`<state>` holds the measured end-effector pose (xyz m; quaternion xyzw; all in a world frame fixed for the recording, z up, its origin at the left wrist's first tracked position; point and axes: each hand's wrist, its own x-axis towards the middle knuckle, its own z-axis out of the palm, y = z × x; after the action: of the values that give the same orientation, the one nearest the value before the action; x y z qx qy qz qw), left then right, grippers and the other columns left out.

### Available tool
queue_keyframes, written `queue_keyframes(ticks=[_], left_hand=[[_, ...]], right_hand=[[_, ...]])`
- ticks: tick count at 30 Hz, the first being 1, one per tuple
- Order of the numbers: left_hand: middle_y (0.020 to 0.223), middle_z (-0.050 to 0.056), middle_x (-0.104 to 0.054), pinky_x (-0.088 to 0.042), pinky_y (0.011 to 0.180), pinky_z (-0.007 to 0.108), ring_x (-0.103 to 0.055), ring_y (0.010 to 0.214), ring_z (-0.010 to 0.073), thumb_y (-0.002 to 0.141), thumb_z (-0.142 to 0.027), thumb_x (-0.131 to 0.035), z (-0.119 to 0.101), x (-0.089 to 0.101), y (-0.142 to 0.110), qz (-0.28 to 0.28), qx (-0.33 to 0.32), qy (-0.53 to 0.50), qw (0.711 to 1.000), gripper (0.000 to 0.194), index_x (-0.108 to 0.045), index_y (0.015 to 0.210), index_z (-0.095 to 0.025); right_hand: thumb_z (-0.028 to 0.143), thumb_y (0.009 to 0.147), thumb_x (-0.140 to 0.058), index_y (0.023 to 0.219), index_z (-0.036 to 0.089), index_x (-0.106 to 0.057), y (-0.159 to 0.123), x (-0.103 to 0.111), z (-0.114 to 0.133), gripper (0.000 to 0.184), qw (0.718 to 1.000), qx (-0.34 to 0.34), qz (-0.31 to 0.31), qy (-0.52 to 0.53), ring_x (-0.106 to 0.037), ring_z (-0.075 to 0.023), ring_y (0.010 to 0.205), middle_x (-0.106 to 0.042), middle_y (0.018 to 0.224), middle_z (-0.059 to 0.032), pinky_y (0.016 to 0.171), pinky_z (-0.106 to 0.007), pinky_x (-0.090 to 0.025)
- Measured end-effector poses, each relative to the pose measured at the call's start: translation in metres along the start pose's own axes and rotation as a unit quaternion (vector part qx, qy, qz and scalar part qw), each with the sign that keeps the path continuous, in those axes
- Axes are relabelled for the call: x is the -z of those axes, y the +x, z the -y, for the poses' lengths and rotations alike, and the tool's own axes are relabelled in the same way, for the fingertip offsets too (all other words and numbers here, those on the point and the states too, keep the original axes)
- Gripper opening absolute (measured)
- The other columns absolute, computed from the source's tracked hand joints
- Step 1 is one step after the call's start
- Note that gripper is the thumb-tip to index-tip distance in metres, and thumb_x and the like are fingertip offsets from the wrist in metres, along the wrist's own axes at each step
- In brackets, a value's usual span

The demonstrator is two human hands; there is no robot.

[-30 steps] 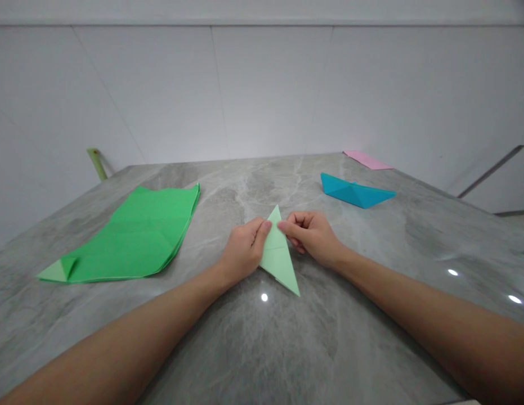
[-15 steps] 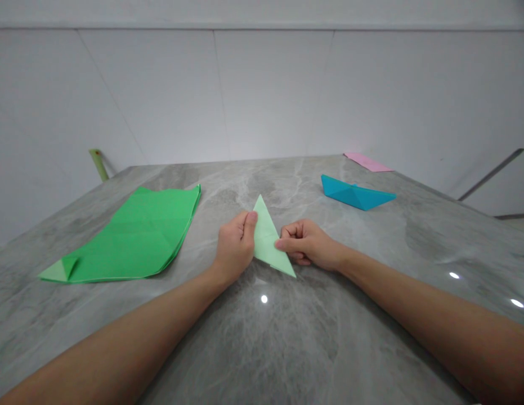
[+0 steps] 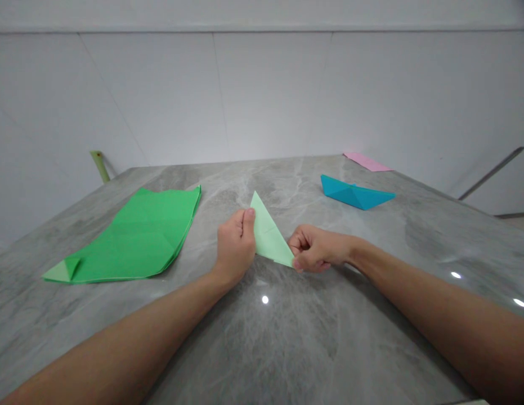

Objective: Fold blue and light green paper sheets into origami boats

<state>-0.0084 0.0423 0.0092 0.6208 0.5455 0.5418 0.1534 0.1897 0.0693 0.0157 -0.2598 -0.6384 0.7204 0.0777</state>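
A pale green piece of folded paper, triangular in outline, is held up between my two hands just above the table. My left hand is closed on its left edge, thumb on top along the paper. With thumb and curled fingers, my right hand pinches the lower right corner. The fingers behind the paper are hidden.
Green paper sheets lie stacked on the left, one corner folded over. A blue paper boat stands at the right, with a pink sheet behind it on the grey marbled table. A white wall closes off the back.
My right hand has slid down along the paper's right edge to its lower corner. The paper has turned slightly, its lower right corner moving up. My left hand keeps its hold.
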Motion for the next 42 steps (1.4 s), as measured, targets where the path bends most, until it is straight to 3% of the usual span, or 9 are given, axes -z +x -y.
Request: queue_keyframes(ticks=[5, 9, 15, 21, 27, 30, 34, 38, 42], left_hand=[[0.054, -0.005, -0.033, -0.024, 0.048, 0.025, -0.034, 0.052, 0.0105, 0.095, -0.036, -0.037, 0.010, 0.003, 0.011, -0.049, 0.060, -0.027, 0.997, 0.038, -0.033, 0.060, -0.020], [0.054, -0.004, -0.034, -0.024, 0.047, 0.024, -0.034, 0.052, 0.0097, 0.093, -0.041, -0.040, 0.013, -0.004, 0.006, 0.063, 0.024, -0.021, 0.997, 0.042, -0.035, 0.057, -0.019], [0.051, -0.004, -0.045, -0.031, 0.041, 0.020, -0.042, 0.045, 0.0089, 0.090, -0.052, -0.045, 0.009, -0.009, -0.003, 0.212, 0.057, -0.104, 0.970, 0.045, -0.049, 0.061, -0.017], [0.068, 0.006, -0.069, -0.053, 0.046, 0.027, -0.065, 0.052, 0.0168, 0.076, -0.052, -0.066, 0.011, -0.005, -0.001, 0.349, 0.143, -0.285, 0.881, 0.040, -0.063, 0.086, -0.014], [0.054, 0.005, -0.065, -0.045, 0.034, 0.022, -0.061, 0.039, 0.0166, 0.081, -0.053, -0.063, 0.008, -0.003, -0.001, 0.431, 0.172, -0.260, 0.847, 0.040, -0.059, 0.083, -0.013], [0.057, 0.004, -0.065, -0.047, 0.036, 0.023, -0.061, 0.041, 0.0160, 0.086, -0.047, -0.057, 0.007, -0.004, -0.003, 0.400, 0.145, -0.200, 0.883, 0.034, -0.061, 0.083, -0.013], [0.101, 0.009, -0.070, -0.058, 0.066, 0.031, -0.068, 0.088, 0.0223, 0.087, -0.036, -0.058, 0.005, -0.005, -0.008, 0.218, -0.020, -0.038, 0.975, 0.029, -0.065, 0.109, -0.018], [0.135, 0.013, -0.052, -0.049, 0.099, 0.043, -0.052, 0.122, 0.0276, 0.081, -0.037, -0.069, 0.004, -0.005, -0.012, 0.177, -0.150, 0.029, 0.972, 0.062, -0.048, 0.138, -0.022], [0.141, 0.014, -0.048, -0.037, 0.111, 0.047, -0.045, 0.131, 0.0283, 0.079, -0.035, -0.072, 0.006, -0.008, -0.012, 0.207, -0.167, 0.000, 0.964, 0.077, -0.036, 0.146, -0.020]], right_hand=[[0.028, 0.068, -0.074, 0.051, 0.014, -0.054, -0.001, 0.005, -0.005, 0.030, 0.999, 0.028, 0.008, -0.020, -0.033, -0.0034, 0.031, -0.045, 0.036, 0.0069, 0.031, -0.016, -0.023], [0.046, 0.079, -0.068, 0.060, 0.015, -0.053, 0.013, -0.002, -0.012, 0.039, 0.976, 0.139, -0.164, 0.019, -0.026, -0.0031, 0.034, -0.040, 0.041, 0.0086, 0.034, -0.017, -0.019], [0.055, 0.077, -0.067, 0.053, 0.016, -0.051, 0.019, -0.015, -0.008, 0.049, 0.949, 0.170, -0.243, -0.110, -0.033, -0.0051, 0.041, -0.043, 0.046, 0.0050, 0.039, -0.020, -0.021], [0.055, 0.077, -0.066, 0.048, 0.016, -0.051, 0.014, -0.010, -0.010, 0.051, 0.928, 0.194, -0.300, -0.108, -0.036, -0.0068, 0.040, -0.045, 0.043, 0.0027, 0.039, -0.022, -0.023], [0.053, 0.081, -0.061, 0.047, 0.017, -0.048, 0.016, -0.011, -0.008, 0.051, 0.885, 0.240, -0.380, -0.120, -0.031, -0.0065, 0.042, -0.038, 0.043, 0.0048, 0.041, -0.023, -0.024], [0.052, 0.082, -0.059, 0.048, 0.017, -0.049, 0.017, -0.014, -0.003, 0.050, 0.867, 0.244, -0.413, -0.137, -0.033, -0.0072, 0.043, -0.039, 0.044, 0.0042, 0.042, -0.023, -0.025], [0.047, 0.085, -0.058, 0.046, 0.018, -0.047, 0.017, -0.015, 0.001, 0.050, 0.812, 0.226, -0.511, -0.168, -0.036, -0.0076, 0.040, -0.042, 0.041, 0.0029, 0.041, -0.024, -0.027], [0.047, 0.089, -0.055, 0.049, 0.019, -0.050, 0.016, -0.018, 0.001, 0.049, 0.790, 0.197, -0.556, -0.166, -0.041, -0.0091, 0.036, -0.046, 0.037, 0.0018, 0.041, -0.024, -0.031], [0.049, 0.090, -0.053, 0.055, 0.019, -0.052, 0.017, -0.024, 0.001, 0.047, 0.818, 0.229, -0.500, -0.167, -0.048, -0.0111, 0.043, -0.051, 0.047, 0.0005, 0.045, -0.024, -0.039]])
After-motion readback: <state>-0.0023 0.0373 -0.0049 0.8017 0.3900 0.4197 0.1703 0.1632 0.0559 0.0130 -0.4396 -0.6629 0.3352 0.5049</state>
